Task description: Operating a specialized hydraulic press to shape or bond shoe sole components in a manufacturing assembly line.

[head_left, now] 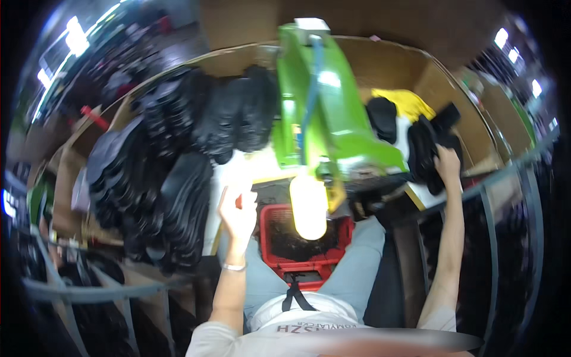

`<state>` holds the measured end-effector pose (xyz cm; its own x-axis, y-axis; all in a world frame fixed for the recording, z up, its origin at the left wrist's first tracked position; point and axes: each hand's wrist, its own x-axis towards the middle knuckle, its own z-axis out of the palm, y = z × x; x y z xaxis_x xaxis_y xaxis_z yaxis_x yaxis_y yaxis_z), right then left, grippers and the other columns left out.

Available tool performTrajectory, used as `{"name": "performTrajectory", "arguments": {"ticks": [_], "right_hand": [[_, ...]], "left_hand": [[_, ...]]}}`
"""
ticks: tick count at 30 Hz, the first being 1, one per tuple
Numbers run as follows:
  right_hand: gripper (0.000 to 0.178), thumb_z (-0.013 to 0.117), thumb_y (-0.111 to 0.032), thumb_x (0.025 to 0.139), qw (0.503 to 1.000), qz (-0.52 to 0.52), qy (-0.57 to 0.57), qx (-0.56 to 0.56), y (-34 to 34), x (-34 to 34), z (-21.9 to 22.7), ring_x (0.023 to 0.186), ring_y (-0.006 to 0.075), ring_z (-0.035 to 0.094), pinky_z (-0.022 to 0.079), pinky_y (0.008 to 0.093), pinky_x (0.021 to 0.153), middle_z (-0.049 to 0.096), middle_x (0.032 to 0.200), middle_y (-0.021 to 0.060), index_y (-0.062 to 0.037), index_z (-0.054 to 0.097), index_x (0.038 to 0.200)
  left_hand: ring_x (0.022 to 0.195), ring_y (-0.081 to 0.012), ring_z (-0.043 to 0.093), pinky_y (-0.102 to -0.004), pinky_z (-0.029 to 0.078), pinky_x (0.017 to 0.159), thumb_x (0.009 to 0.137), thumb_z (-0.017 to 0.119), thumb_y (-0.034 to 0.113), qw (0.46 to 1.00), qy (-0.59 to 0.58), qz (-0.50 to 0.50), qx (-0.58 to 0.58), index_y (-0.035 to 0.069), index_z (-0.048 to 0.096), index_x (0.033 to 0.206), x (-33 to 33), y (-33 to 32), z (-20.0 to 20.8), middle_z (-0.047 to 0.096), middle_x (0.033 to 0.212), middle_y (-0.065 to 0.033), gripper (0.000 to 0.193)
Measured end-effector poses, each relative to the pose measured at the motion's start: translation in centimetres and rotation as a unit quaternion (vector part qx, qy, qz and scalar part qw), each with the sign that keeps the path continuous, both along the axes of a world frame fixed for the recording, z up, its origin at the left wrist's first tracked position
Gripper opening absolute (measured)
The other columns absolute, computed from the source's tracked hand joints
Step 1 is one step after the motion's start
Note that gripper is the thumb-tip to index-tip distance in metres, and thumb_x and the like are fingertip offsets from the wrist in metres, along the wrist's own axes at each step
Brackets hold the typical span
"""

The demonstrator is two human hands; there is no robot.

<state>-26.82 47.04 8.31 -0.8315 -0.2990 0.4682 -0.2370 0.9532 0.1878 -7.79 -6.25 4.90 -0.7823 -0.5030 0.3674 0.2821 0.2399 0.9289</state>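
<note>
My left hand (239, 215) is raised left of a bright lamp, washed out by its light. Its fingers look apart, and a small red spot shows among them; I cannot tell what that is. Out at the right, my right hand (448, 165) has its fingers closed on a black shoe piece (423, 156) in a bunch of similar ones. Between my hands stands a green machine (357, 131), probably a sewing machine, with a glowing lamp (308, 208) at its near end. Large stacks of black shoe pieces (184, 202) lie beyond and left of my left hand.
A red plastic basket (275, 262) sits low between my legs. Yellow cloth (404, 104) lies at the back right, beside another black piece (382, 118). Cardboard walls (452, 113) surround the work surface. Curved metal rails (89, 291) run along both sides.
</note>
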Motion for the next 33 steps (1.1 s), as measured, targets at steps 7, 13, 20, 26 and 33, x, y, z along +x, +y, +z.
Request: {"name": "performTrajectory", "arguments": {"ticks": [7, 13, 20, 26, 33], "right_hand": [[0.033, 0.061, -0.01, 0.078, 0.998, 0.002, -0.024, -0.057, -6.2, 4.3, 1.6, 0.086, 0.0366, 0.058, 0.046, 0.0432, 0.076, 0.062, 0.098, 0.0182, -0.002, 0.058, 0.109], [0.029, 0.059, -0.008, 0.082, 0.987, 0.039, 0.1, -0.116, -8.9, 9.1, 3.1, 0.101, 0.0367, 0.054, 0.042, 0.0406, 0.088, 0.056, 0.111, 0.0192, 0.0014, 0.056, 0.109], [0.021, 0.06, -0.003, 0.082, 0.88, 0.037, -0.147, -0.451, -13.2, 16.6, -3.0, 0.083, 0.0208, 0.062, 0.048, 0.0331, 0.076, 0.062, 0.09, 0.0113, 0.0035, 0.059, 0.102], [0.07, 0.073, -0.004, 0.073, 0.523, 0.166, -0.458, -0.699, -24.0, 23.1, -9.9, 0.113, 0.0214, 0.053, 0.043, 0.0324, 0.093, 0.05, 0.131, 0.0126, -0.0021, 0.04, 0.134], [0.036, 0.074, -0.004, 0.074, 0.412, 0.113, -0.546, -0.721, -25.1, 30.0, -14.1, 0.092, 0.0142, 0.06, 0.047, 0.027, 0.084, 0.065, 0.1, 0.0049, 0.0023, 0.061, 0.107]], "left_hand": [[0.096, -0.0274, 0.058, -0.0333, 0.051, 0.079, 0.077, 0.065, 0.002, 0.957, 0.055, 0.158, -0.236, -0.001, 0.053, 0.114, -10.4, -4.9, 3.6, 0.055, 0.109, -0.0169, 0.04], [0.113, -0.0361, 0.04, -0.0382, 0.042, 0.093, 0.067, 0.068, -0.002, 0.895, -0.145, 0.179, -0.381, 0.004, 0.039, 0.131, -17.4, -3.0, 2.1, 0.039, 0.122, -0.0209, 0.07], [0.098, -0.0245, 0.057, -0.0335, 0.046, 0.091, 0.068, 0.064, -0.01, 0.958, 0.122, 0.221, -0.137, -0.001, 0.042, 0.128, -5.9, -3.9, 1.6, 0.057, 0.109, -0.0164, 0.065], [0.094, -0.0229, 0.058, -0.032, 0.05, 0.085, 0.069, 0.067, -0.013, 0.989, 0.13, 0.07, 0.01, -0.002, 0.034, 0.128, 8.0, 1.3, 2.1, 0.055, 0.112, -0.0216, 0.069], [0.096, -0.0188, 0.057, -0.0302, 0.046, 0.085, 0.078, 0.065, -0.003, 0.984, -0.045, -0.116, 0.129, -0.005, 0.047, 0.12, 8.1, 9.4, -3.5, 0.059, 0.108, -0.0142, 0.045]]}}
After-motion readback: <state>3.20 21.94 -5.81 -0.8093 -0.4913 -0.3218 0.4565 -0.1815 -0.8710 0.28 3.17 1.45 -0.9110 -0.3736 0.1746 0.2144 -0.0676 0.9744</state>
